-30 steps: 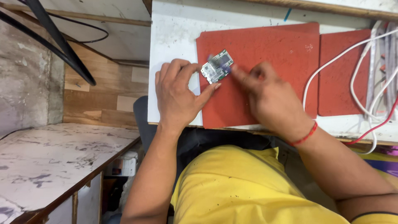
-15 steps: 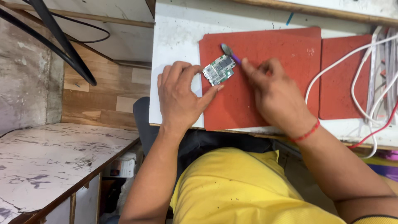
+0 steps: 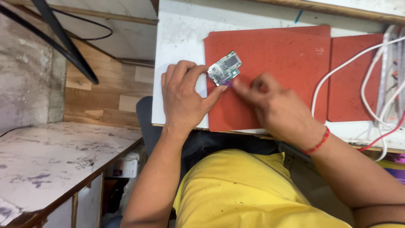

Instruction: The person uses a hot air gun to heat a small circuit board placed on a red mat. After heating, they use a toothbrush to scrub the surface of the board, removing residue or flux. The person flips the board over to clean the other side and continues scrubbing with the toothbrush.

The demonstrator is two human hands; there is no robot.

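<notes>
Head view: nearest, a yellow cloth shirt (image 3: 236,190) is seen. Beyond it, the left hand (image 3: 183,99) is pinched on the edge of a small green and silver circuit board (image 3: 225,67), which is held over the large red rubber mat (image 3: 278,50). The right hand (image 3: 274,105) is closed around a thin purple tool (image 3: 228,84) touching the board. White and red cables (image 3: 379,97) are draped farther right, across a smaller red mat (image 3: 352,80).

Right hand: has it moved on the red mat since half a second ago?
Yes. The right hand has drawn back from the red mat's far edge toward the near edge, beside the circuit board.
</notes>
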